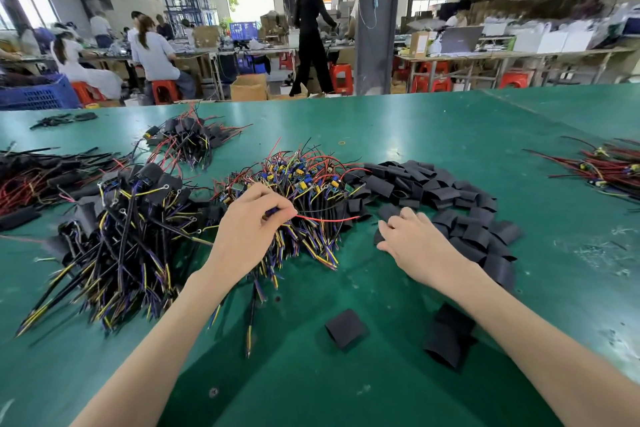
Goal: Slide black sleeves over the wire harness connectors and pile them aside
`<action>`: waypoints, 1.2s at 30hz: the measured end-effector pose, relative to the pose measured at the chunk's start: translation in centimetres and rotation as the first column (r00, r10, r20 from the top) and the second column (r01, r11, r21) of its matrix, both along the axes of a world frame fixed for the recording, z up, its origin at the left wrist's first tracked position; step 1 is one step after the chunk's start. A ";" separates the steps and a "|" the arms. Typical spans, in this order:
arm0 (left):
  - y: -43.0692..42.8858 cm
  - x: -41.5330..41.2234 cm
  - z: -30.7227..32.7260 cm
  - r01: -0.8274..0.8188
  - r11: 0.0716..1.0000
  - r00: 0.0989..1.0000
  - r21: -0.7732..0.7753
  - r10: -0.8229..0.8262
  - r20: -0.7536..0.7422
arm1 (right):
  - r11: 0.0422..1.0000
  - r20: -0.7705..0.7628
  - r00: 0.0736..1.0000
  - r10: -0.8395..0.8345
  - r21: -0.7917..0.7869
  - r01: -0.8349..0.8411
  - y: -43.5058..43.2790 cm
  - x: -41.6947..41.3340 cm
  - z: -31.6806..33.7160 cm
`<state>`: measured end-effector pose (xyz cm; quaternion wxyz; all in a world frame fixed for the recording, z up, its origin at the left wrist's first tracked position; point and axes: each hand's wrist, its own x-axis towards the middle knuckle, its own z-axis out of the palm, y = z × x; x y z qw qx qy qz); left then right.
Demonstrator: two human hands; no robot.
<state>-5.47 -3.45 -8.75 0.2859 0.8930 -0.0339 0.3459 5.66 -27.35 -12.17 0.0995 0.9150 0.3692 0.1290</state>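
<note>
On the green bench point(433, 121), a large sleeved pile point(131, 218) at middle left shows a good share already done. The bare harnesses point(304, 184) at centre remain a big heap, so much is left. The left hand point(249, 229) pinches a red wire point(329, 218) drawn from that heap. The right hand point(412, 243) lies curled on the loose sleeves point(450, 194) at centre right; whether it grips one, I cannot tell. Two spare sleeves lie at lower centre.
</note>
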 end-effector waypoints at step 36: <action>-0.5 -0.2 -0.3 0.092 0.990 0.992 -0.104 -0.100 -0.076 | 0.540 -0.223 0.918 0.327 0.842 0.012 0.3 -1.1 1.3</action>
